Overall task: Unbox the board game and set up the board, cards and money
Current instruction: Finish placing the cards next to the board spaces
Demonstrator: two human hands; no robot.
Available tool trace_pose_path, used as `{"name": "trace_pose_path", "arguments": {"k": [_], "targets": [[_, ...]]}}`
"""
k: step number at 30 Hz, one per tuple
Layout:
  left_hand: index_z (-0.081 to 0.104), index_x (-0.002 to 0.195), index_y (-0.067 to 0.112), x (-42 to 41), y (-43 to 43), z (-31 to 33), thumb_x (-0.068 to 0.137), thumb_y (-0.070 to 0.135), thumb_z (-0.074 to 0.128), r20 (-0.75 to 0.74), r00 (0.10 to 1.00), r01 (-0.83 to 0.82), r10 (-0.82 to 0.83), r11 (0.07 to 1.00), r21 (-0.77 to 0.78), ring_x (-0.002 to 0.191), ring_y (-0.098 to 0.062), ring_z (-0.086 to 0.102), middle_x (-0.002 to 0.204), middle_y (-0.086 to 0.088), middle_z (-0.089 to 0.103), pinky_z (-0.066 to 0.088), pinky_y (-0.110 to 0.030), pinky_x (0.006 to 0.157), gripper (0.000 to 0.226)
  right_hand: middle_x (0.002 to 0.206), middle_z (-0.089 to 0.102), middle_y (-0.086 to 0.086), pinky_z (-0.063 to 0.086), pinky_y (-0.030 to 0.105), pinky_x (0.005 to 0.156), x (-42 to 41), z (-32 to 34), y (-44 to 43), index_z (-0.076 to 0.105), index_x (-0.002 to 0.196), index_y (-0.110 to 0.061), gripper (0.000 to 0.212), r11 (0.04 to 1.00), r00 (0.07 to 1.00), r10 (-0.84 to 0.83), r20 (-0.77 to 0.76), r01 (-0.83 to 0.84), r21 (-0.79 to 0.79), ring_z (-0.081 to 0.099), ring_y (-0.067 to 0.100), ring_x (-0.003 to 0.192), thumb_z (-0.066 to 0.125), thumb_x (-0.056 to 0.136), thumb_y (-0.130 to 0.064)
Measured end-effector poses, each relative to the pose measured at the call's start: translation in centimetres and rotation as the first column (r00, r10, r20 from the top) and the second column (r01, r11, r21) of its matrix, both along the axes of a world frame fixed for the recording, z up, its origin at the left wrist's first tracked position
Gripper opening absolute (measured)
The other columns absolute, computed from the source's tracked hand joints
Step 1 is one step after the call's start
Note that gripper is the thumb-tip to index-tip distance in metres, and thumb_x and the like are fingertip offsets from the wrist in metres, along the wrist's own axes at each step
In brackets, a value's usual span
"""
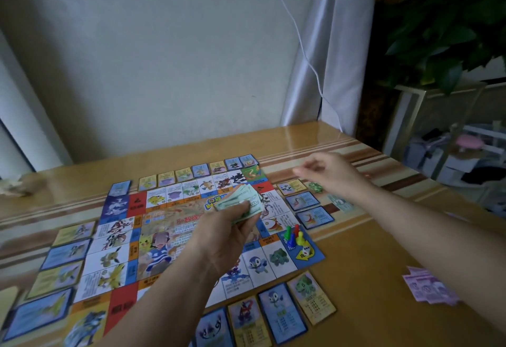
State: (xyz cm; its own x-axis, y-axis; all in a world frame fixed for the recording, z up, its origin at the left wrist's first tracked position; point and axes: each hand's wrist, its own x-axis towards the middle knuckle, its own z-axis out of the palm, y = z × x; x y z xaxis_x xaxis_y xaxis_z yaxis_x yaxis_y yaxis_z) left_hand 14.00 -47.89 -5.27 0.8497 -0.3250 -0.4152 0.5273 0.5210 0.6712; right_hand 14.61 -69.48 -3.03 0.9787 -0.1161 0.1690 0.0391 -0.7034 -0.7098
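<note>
Wood table (369, 250): board (115, 259) ctr, cards (282, 316) round edges, purple notes (430, 289) rt (green note (341, 202) farther back).

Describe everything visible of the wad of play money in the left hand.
The wad of play money is a slightly fanned stack of pale green paper notes, with printed digits ending in 000 on the top one. The left hand grips its near end, fingers curled round it, holding it lifted over the middle of the game board.

Cards (283, 314) around board (175, 234) on table (383, 250)
</note>
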Motion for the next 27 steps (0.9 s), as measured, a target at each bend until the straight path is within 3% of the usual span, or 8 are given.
{"name": "trace_pose_path", "arguments": {"k": [2, 4, 8, 11, 15, 18, 23, 27], "targets": [[0.058, 0.100, -0.006, 0.0, 0.6, 0.3, 0.091, -0.006, 0.051, 0.016, 0.999, -0.031, 0.031, 0.999, -0.026, 0.081, -0.024, 0.063, 0.098, -0.019, 0.063, 0.056, -0.020, 0.051, 0.011, 0.079, 0.067, -0.006, 0.047, 0.019, 0.064, -0.8, 1.1, 4.6, 0.065, 0.091, -0.015, 0.030, 0.981, 0.972, 0.140, -0.188, -0.110, 0.160, 0.063, 0.007, 0.073, 0.066, 0.082, -0.044], [0.058, 0.098, -0.006, 0.0, 1.4, 0.6, 0.092, -0.006, 0.048, 0.061, 0.997, -0.048, 0.051, 0.998, -0.048, 0.074, -0.023, 0.065, 0.088, -0.018, 0.066, 0.057, -0.020, 0.052, 0.012, 0.073, 0.069, -0.003, 0.050, 0.020, 0.062, -1.0, 1.2, 7.8, 0.065, 0.084, -0.013, 0.032, 0.962, 0.940, 0.213, -0.267, -0.155, 0.225, 0.064, 0.006, 0.065, 0.071, 0.079, -0.044], [0.056, 0.099, -0.010, 0.5, 4.0, 0.9, 0.093, -0.008, 0.045, 0.110, 0.984, -0.128, 0.138, 0.988, -0.091, 0.060, -0.023, 0.070, 0.072, -0.020, 0.070, 0.056, -0.022, 0.050, 0.013, 0.072, 0.070, 0.000, 0.052, 0.018, 0.060, 0.5, 1.1, 11.5, 0.067, 0.076, -0.012, 0.018, 0.938, 0.937, 0.245, -0.250, -0.163, 0.307, 0.064, 0.004, 0.061, 0.073, 0.082, -0.029], [0.058, 0.096, -0.007, 1.7, 6.2, 0.8, 0.094, -0.003, 0.048, 0.092, 0.969, -0.220, 0.231, 0.968, -0.117, 0.073, -0.024, 0.067, 0.087, -0.021, 0.067, 0.058, -0.023, 0.057, 0.010, 0.072, 0.070, 0.001, 0.052, 0.018, 0.060, 2.3, 1.3, 13.8, 0.069, 0.080, -0.008, 0.016, 0.930, 0.929, 0.287, -0.235, -0.212, 0.299, 0.065, 0.005, 0.063, 0.071, 0.083, -0.024], [0.054, 0.115, -0.004, 5.0, 9.1, 1.2, 0.096, 0.003, 0.048, 0.089, 0.933, -0.328, 0.349, 0.925, -0.189, 0.085, -0.025, 0.066, 0.104, -0.023, 0.064, 0.059, -0.026, 0.064, 0.021, 0.067, 0.067, 0.002, 0.049, 0.016, 0.055, 6.3, 1.9, 16.6, 0.065, 0.078, -0.007, 0.010, 0.912, 0.922, 0.326, -0.210, -0.249, 0.326, 0.062, 0.005, 0.057, 0.069, 0.085, -0.012], [0.051, 0.114, -0.003, 8.4, 11.5, 2.1, 0.096, 0.001, 0.049, 0.067, 0.881, -0.447, 0.468, 0.871, -0.204, 0.083, -0.023, 0.063, 0.097, -0.017, 0.062, 0.056, -0.027, 0.074, 0.019, 0.066, 0.064, 0.006, 0.049, 0.019, 0.054, 11.3, 2.2, 17.6, 0.057, 0.078, -0.008, 0.014, 0.906, 0.955, 0.279, -0.097, -0.228, 0.356, 0.061, 0.008, 0.054, 0.067, 0.085, -0.002], [0.056, 0.116, 0.001, 13.6, 14.9, 2.7, 0.094, -0.006, 0.047, 0.112, 0.850, -0.485, 0.516, 0.847, -0.219, 0.078, -0.022, 0.065, 0.095, -0.016, 0.064, 0.059, -0.024, 0.060, 0.025, 0.086, 0.067, 0.015, 0.049, 0.022, 0.058, 22.2, -0.8, 18.1, 0.051, 0.070, -0.016, 0.026, 0.993, 0.997, 0.080, -0.015, -0.078, 0.085, 0.063, 0.015, 0.063, 0.065, 0.086, -0.001], [0.054, 0.121, 0.001, 16.2, 16.8, 2.1, 0.093, -0.007, 0.049, 0.090, 0.848, -0.497, 0.522, 0.843, -0.205, 0.082, -0.024, 0.067, 0.105, -0.020, 0.064, 0.059, -0.025, 0.061, 0.030, 0.100, 0.070, 0.014, 0.048, 0.029, 0.074, 28.1, -4.7, 18.4, 0.069, 0.077, -0.009, 0.012, 0.974, 1.000, -0.011, 0.000, 0.011, -0.225, 0.065, 0.027, 0.094, 0.062, 0.087, -0.005]]}}
